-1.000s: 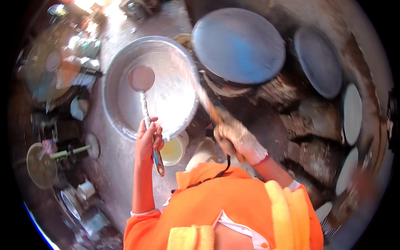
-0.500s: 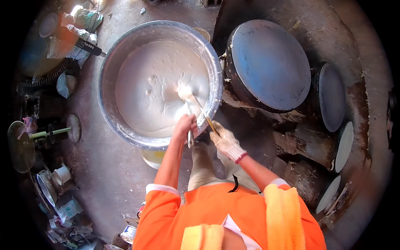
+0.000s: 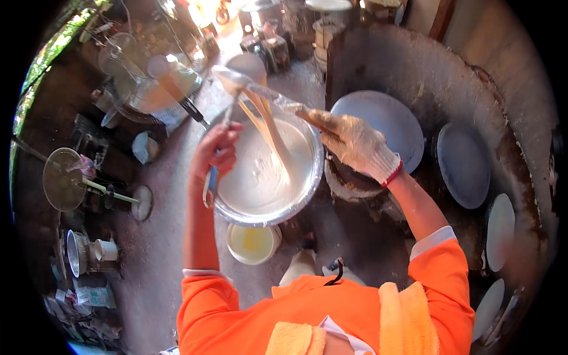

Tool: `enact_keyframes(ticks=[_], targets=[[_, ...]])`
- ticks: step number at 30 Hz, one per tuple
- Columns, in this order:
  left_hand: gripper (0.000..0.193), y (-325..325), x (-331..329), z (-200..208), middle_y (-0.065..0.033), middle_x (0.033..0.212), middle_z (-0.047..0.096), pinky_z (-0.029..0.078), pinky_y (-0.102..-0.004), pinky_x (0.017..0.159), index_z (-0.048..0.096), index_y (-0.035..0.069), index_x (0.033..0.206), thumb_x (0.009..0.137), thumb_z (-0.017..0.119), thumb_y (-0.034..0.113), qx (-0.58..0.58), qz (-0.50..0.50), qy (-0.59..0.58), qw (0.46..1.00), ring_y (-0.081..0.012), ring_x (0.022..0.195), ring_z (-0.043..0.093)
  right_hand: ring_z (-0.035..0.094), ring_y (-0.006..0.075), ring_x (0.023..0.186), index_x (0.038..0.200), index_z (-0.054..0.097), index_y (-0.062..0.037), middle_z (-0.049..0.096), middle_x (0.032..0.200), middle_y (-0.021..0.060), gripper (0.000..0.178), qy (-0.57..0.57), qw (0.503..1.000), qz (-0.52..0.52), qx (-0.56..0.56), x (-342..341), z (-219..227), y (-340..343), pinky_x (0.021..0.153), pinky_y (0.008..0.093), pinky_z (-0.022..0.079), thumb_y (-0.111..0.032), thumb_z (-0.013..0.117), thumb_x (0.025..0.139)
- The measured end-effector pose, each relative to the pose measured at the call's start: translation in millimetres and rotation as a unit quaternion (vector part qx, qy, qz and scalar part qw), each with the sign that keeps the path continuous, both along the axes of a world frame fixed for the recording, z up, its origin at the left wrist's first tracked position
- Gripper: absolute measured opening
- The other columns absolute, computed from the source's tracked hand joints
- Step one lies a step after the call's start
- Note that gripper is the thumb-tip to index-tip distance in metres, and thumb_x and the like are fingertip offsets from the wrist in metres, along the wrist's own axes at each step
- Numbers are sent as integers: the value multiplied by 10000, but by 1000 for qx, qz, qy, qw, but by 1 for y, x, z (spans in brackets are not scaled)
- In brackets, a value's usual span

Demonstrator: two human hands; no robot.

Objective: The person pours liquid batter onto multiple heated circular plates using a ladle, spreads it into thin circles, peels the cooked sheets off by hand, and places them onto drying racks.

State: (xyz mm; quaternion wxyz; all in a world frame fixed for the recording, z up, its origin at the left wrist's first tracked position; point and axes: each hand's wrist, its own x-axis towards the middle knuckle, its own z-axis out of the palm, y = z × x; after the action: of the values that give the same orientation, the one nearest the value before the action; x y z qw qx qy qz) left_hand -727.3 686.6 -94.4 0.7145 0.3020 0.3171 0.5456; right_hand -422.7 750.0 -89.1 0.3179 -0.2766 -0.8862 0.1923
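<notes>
My right hand (image 3: 361, 145), in a stained knitted glove, is closed round the brown handle of a batter-coated ladle (image 3: 278, 99). It is raised over a wide metal basin (image 3: 266, 221) of pale batter (image 3: 248, 190). A thick strand of batter (image 3: 271, 135) stretches from the ladle down to the surface. My bare left hand (image 3: 219, 152) grips a slim metal tool (image 3: 208, 190) with a blue part and a looped end. Its upper end reaches up to the ladle near the strand; whether they touch is unclear.
Round griddles (image 3: 384, 121) (image 3: 464, 165) stand along the right, before a low curved wall. Under the basin's near edge is a bucket of yellowish liquid (image 3: 253, 245). Fans (image 3: 64, 179) and clutter line the left. A bright fire (image 3: 222, 13) or glare shows at the far end.
Both hands have risen away from the batter and moved apart. The ladle has come up out of the basin, drawing a strand of batter. The view has tilted toward the far end.
</notes>
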Motion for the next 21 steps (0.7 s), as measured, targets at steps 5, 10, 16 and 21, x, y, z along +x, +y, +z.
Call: enact_keyframes(ticks=[5, 10, 16, 21], targets=[[337, 20, -39, 128, 41, 643, 374, 280, -171, 312, 431, -39, 1101, 959, 379, 262, 109, -12, 76, 991, -5, 375, 316, 554, 127, 980, 1223, 514, -72, 597, 1126, 101, 363, 151, 987, 24, -51, -38, 88, 1, 861, 256, 437, -113, 560, 866], [336, 24, -11, 64, 36, 628, 358, 294, -216, 344, 437, -28, 1113, 964, 364, 264, 49, 27, 85, 995, -49, 387, 319, 579, 144, 960, 1246, 495, -107, 596, 1104, 101, 400, 320, 940, 60, -106, -60, 49, 13, 856, 266, 458, -64, 554, 853], [348, 34, -50, -5, 35, 577, 371, 261, -218, 323, 477, 0, 1127, 947, 405, 289, -108, 80, 166, 977, -56, 360, 302, 603, 284, 894, 1189, 517, -120, 615, 1001, 134, 378, 19, 972, -91, -215, 9, -52, -20, 780, 376, 466, -179, 579, 821], [292, 13, 133, 95, 45, 595, 326, 177, -197, 282, 499, 44, 1126, 946, 412, 257, 166, 151, 321, 920, -27, 330, 222, 586, 142, 801, 1134, 535, -54, 604, 927, 79, 329, 300, 889, -121, -323, 124, -41, -63, 701, 279, 470, -176, 585, 833]])
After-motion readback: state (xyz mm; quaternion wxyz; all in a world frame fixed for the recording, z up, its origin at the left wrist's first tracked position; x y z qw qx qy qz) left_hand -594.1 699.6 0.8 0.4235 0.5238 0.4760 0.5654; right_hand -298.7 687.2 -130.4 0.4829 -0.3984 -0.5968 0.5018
